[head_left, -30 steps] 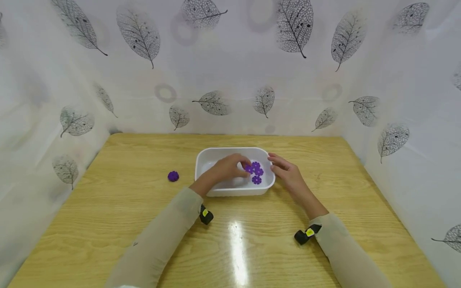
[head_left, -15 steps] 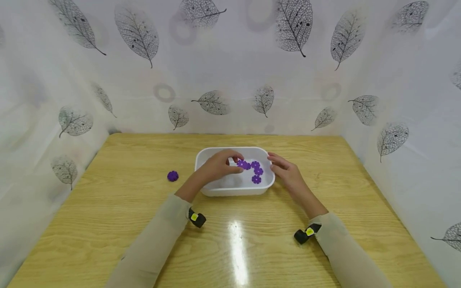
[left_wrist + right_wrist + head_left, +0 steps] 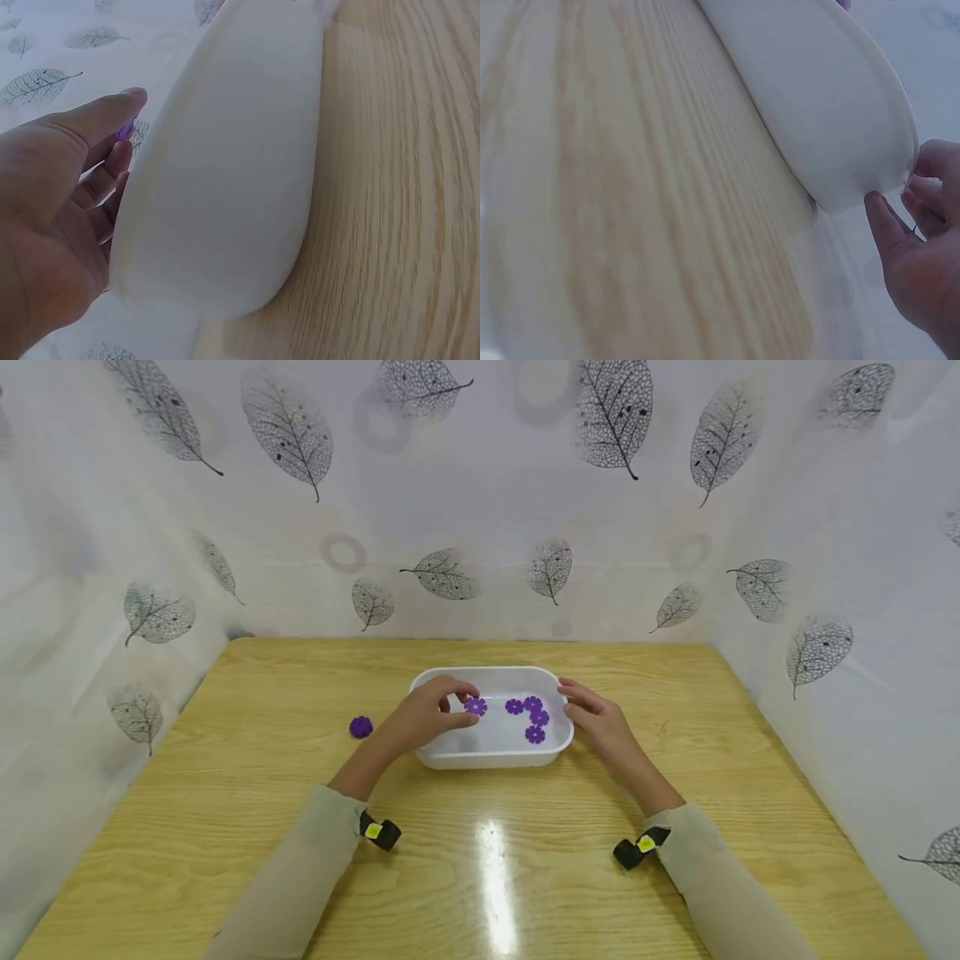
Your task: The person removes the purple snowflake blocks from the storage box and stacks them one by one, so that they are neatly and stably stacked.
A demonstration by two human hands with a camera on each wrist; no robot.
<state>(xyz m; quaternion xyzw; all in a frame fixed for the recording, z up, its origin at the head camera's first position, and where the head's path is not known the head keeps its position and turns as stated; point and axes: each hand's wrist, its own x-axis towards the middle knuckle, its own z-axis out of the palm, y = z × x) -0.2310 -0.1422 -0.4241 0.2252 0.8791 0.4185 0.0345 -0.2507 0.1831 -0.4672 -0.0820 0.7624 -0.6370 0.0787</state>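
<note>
One hand (the left) pinches a purple flower piece.

in the left wrist view, the left hand mostly hides a purple piece, perhaps a flower.

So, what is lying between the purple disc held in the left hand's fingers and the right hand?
The head view shows four other purple flower-shaped discs inside the white tub, then its right end wall, beside the right hand.
</note>
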